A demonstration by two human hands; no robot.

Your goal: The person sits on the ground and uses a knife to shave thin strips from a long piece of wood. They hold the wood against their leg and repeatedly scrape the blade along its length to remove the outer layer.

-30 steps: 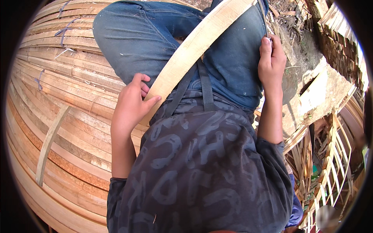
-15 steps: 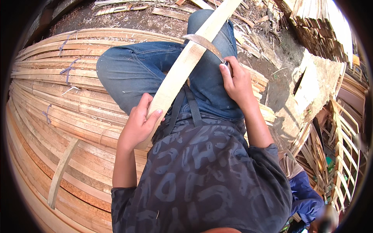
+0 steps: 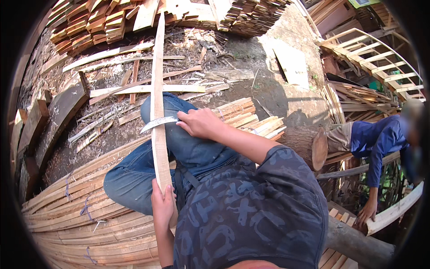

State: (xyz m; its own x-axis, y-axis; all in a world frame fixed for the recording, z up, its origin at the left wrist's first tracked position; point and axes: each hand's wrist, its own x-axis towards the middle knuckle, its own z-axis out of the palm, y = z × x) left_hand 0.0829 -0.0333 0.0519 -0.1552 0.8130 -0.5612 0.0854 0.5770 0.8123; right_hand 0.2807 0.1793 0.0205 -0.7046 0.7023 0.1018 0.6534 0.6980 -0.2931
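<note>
A long pale wooden slat (image 3: 157, 85) runs away from my waist, resting over my bent leg and pointing to the far side. My left hand (image 3: 164, 204) is closed round its near end, thumb along the edge. In my right hand (image 3: 197, 123) is a curved knife (image 3: 169, 120), its handle hidden in my fist. The sickle-like blade lies across the slat just above my knee, its tip past the left edge. Whether the edge bites into the wood cannot be made out.
Tied bundles of slats (image 3: 89, 215) lie beneath me and to the left. Loose offcuts (image 3: 148, 88) and a sheathed blade (image 3: 95, 136) are on the ground ahead. Stacked timber (image 3: 255, 15) stands far off. At right, a person in blue (image 3: 374, 134) touches a plank (image 3: 396, 210) beside a log (image 3: 319, 148).
My view has swung rightward. The slat now points more straight ahead, and the knife sits nearer to me along it, its blade turned flatter across. Both hands keep their holds.
</note>
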